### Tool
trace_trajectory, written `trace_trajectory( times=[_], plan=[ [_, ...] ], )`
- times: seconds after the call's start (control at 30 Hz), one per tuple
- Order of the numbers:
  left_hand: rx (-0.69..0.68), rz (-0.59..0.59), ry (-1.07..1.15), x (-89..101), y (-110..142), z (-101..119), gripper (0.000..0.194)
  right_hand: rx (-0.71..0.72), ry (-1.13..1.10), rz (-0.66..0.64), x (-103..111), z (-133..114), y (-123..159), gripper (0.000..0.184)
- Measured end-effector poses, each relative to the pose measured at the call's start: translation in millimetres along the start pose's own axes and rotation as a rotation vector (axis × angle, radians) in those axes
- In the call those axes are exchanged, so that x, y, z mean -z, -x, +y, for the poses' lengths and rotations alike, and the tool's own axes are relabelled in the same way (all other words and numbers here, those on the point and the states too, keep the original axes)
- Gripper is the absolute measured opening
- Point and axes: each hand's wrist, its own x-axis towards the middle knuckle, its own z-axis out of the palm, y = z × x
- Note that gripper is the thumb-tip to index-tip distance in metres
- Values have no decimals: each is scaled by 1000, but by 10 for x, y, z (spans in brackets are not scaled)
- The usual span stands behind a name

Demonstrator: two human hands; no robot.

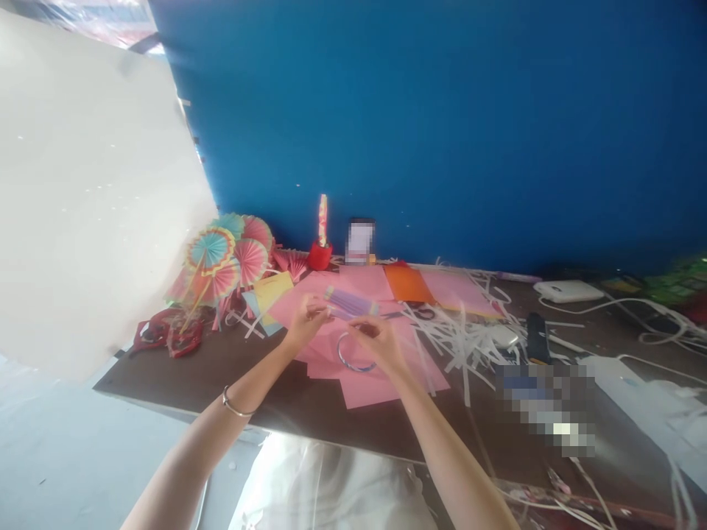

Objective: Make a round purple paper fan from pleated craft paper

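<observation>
Two hands (307, 321) seemingly hold pleated purple paper (353, 303) between them.

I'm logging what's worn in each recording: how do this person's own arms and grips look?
The left grip and right grip are gloveless, and both forearms show no sleeves. The left arm wears a slim silver-coloured bangle; the right arm shows none.

Holding pleated purple paper (350, 303) in left fingers (314, 304), close to right fingers (361, 322), over pink sheets (375, 390) on a bench (166, 379), with paper fans (210, 252) to their left and white strips (450, 338) right.
</observation>
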Motion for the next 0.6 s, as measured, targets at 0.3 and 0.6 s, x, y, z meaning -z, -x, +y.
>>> trace_trajectory(
  times=[0.3, 0.6],
  plan=[
    [29, -179, 19, -88, 116, 78, 46, 18, 32, 57, -72, 12, -8, 21],
    [44, -231, 76, -132, 157, 81, 48, 0, -54, 84, -105, 29, -25, 19]
  ],
)
